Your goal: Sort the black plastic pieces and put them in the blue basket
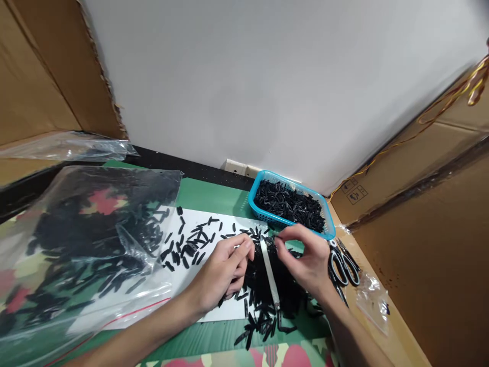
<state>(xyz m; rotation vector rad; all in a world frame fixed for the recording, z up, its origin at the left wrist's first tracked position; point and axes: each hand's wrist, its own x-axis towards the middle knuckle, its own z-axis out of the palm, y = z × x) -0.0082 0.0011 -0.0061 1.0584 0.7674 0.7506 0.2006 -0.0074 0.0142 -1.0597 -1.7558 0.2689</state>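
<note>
My left hand (229, 265) is closed, its thumb pressed on curled fingers; what they hold, if anything, is hidden. My right hand (307, 255) pinches thumb and forefinger together just across from it, and anything at those tips is too small to make out. Both hover at a dense pile of small black strips (263, 280). A long, narrow white bar (269, 270) lies over this pile, between the hands, with a dark bent piece at its near end. More black strips (194, 239) are scattered on a white sheet (225, 219).
Behind my right hand stands a blue basket (331, 224) full of black strips. Black-handled scissors (344, 267) and a small clear bag (372, 300) lie at the right. A large clear plastic bag (133, 244) covers the left side. Cardboard (431, 244) walls both sides.
</note>
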